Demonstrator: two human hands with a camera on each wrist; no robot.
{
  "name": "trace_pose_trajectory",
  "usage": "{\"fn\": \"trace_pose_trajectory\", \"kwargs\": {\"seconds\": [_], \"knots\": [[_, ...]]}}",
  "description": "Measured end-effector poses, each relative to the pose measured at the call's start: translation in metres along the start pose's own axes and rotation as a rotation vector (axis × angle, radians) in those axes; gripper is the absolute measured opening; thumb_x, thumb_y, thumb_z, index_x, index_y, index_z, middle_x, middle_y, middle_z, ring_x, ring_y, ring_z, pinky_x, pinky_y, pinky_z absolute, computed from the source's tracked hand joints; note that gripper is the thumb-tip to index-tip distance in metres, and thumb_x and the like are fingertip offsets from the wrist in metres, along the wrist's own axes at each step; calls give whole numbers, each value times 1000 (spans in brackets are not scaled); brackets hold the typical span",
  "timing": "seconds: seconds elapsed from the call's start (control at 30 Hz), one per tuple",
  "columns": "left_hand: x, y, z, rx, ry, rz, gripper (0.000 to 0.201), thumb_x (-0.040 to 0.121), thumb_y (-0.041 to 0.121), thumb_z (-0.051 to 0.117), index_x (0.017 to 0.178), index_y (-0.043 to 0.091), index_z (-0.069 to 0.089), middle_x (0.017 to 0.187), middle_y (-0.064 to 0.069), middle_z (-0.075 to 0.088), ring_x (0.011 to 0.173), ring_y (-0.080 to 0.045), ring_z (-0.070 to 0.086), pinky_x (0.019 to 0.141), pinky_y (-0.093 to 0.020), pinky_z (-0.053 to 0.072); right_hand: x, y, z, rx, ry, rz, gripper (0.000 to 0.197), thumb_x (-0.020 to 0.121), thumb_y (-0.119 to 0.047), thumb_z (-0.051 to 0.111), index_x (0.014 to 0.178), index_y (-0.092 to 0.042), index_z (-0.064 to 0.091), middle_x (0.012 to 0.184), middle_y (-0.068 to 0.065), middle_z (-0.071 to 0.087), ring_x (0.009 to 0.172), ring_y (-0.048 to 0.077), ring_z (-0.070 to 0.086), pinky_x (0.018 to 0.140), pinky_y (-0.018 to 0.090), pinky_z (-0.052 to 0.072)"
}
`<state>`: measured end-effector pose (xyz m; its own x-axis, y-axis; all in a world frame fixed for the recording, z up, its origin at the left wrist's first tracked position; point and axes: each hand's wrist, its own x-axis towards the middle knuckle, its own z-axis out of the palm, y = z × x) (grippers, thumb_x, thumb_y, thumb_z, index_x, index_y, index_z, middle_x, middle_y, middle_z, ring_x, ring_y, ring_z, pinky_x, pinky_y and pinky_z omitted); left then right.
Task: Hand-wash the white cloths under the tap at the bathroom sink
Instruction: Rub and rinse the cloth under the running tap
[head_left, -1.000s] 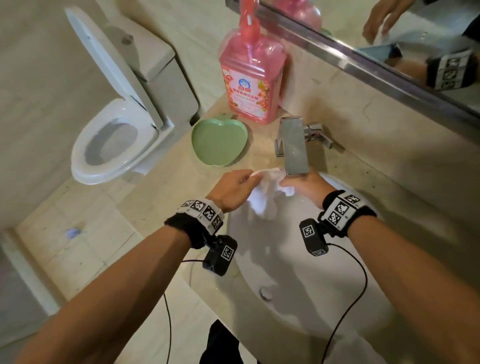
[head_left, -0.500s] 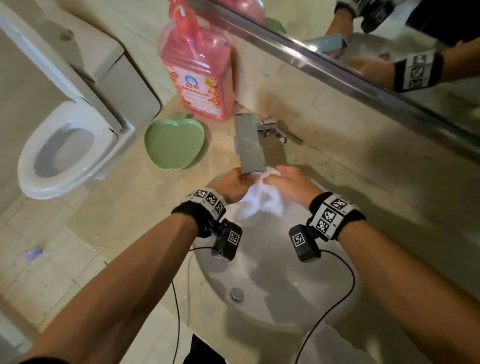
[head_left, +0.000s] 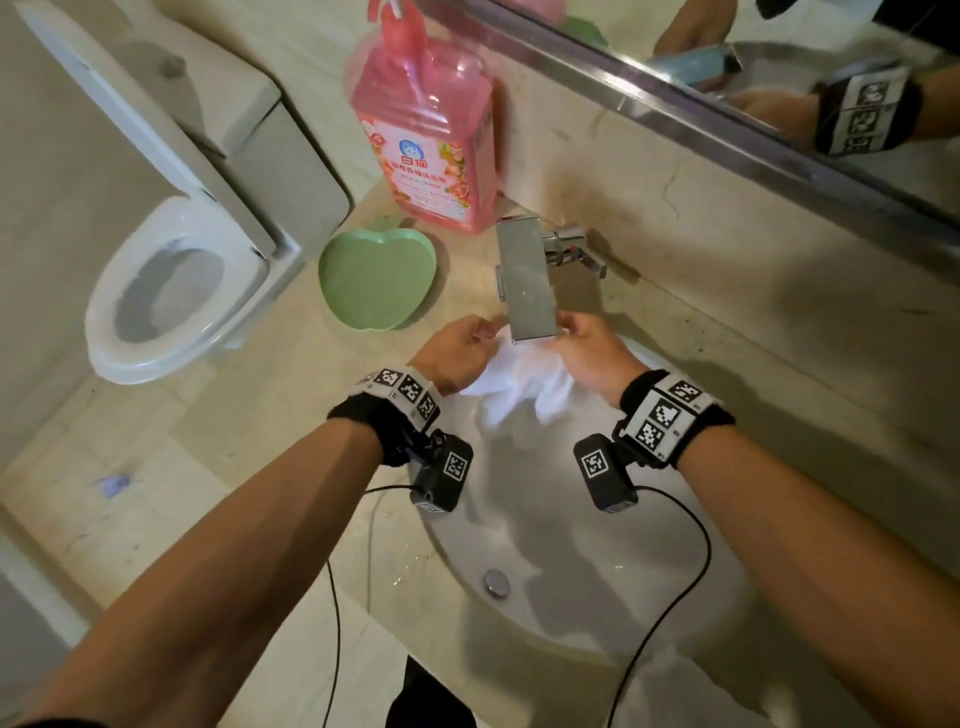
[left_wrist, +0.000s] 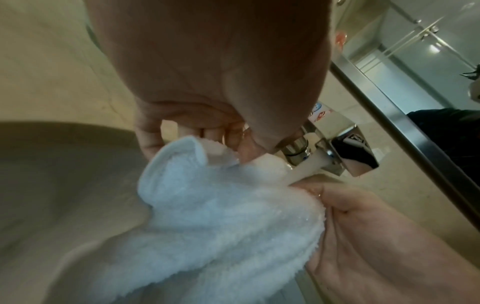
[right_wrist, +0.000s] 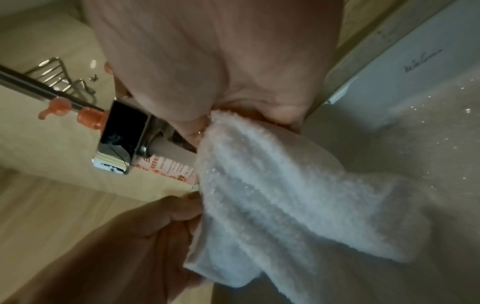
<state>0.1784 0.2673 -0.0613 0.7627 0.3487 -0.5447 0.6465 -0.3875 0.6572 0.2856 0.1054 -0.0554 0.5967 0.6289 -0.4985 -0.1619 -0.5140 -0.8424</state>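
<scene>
Home bathroom, toilet (head_left: 171, 291), sink (head_left: 545, 597), mirror (head_left: 779, 62)

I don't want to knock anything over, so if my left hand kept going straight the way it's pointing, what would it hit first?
Probably the tap. Your left hand grips the cloth just left of the spout's tip, fingers aimed forward and slightly right. Depth is unclear; it might pass under the spout and reach the wall behind.

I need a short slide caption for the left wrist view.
Both hands hold a white cloth under the running tap above the sink.

Beige tiled floor (head_left: 130, 519), white toilet (head_left: 171, 291), mirror (head_left: 779, 62) above the counter (head_left: 270, 415).
</scene>
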Motion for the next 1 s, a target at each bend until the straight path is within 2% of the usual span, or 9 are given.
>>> {"fn": "trace_pose_trajectory", "kwargs": {"seconds": [0.1, 0.17, 0.27, 0.43, 0.5, 0.63, 0.73, 0.9, 1.0], "knots": [[4, 7, 13, -36, -45, 38, 28, 100, 23, 47, 121, 14, 62, 124, -9, 65, 113, -27, 60, 100, -36, 46, -4, 3, -7, -25, 60, 14, 17, 97, -14, 52, 88, -16, 67, 77, -1, 61, 71, 19, 53, 66, 31, 42], [5, 16, 23, -151, -95, 100, 31, 97, 17, 52, 125, 17, 65, 121, -5, 67, 107, -20, 62, 94, -33, 48, -9, 10, -12, -110, 4, 28, 2, 90, -16, 61, 89, -19, 61, 79, -2, 59, 73, 19, 55, 61, 27, 41], [8, 26, 30, -258, -88, 170, 30, 95, 18, 62, 124, 15, 65, 109, 5, 68, 90, 4, 64, 78, -11, 47, -14, 23, -19, -191, -15, 33, 22, 84, -32, 73, 100, -27, 59, 92, -7, 66, 82, 10, 64, 52, 22, 51], [9, 16, 22, -379, -137, 65, 22, 90, 13, 65, 109, 23, 69, 95, 11, 72, 84, -3, 66, 70, -15, 51, -16, 25, -23, -109, 1, -16, 24, 88, -52, 66, 72, -34, 68, 61, -15, 53, 58, 5, 50, 55, 19, 41], [6, 10, 19, -310, -153, 62, 16, 94, 17, 61, 95, 31, 69, 79, 20, 70, 78, -7, 63, 63, -15, 50, -12, 23, -25, -39, 32, -14, 26, 87, -54, 63, 74, -33, 67, 69, -4, 54, 67, 14, 52, 66, 30, 41], [1, 10, 10, -260, -143, 144, 26, 97, 32, 58, 121, 27, 67, 110, 10, 71, 99, -2, 64, 86, -19, 49, -10, 19, -23, -81, -73, 33, 18, 87, -31, 71, 104, -25, 70, 102, 4, 74, 97, 23, 70, 87, 40, 56], [-2, 14, 4, -130, -171, 191, 32, 97, 39, 56, 123, 23, 66, 119, 5, 69, 108, -8, 62, 93, -24, 47, -12, 13, -8, -145, -164, 12, 25, 86, -36, 76, 107, -23, 74, 101, -2, 76, 91, 7, 69, 78, 22, 54], [-7, -1, -5, -61, -63, 107, 18, 98, 36, 54, 95, 19, 58, 91, 7, 60, 82, -7, 57, 67, -17, 41, -2, -1, 13, -24, -84, 53, 17, 97, -21, 61, 109, -24, 73, 96, -6, 76, 89, 3, 69, 76, 16, 50], [-10, -12, 1, -123, -148, 38, 22, 98, 35, 57, 105, 16, 65, 98, 7, 63, 89, -12, 58, 71, -17, 42, -2, -1, 11, 31, -32, 71, 17, 97, -19, 62, 102, -30, 73, 95, -12, 77, 84, 1, 71, 67, 16, 54]]}}
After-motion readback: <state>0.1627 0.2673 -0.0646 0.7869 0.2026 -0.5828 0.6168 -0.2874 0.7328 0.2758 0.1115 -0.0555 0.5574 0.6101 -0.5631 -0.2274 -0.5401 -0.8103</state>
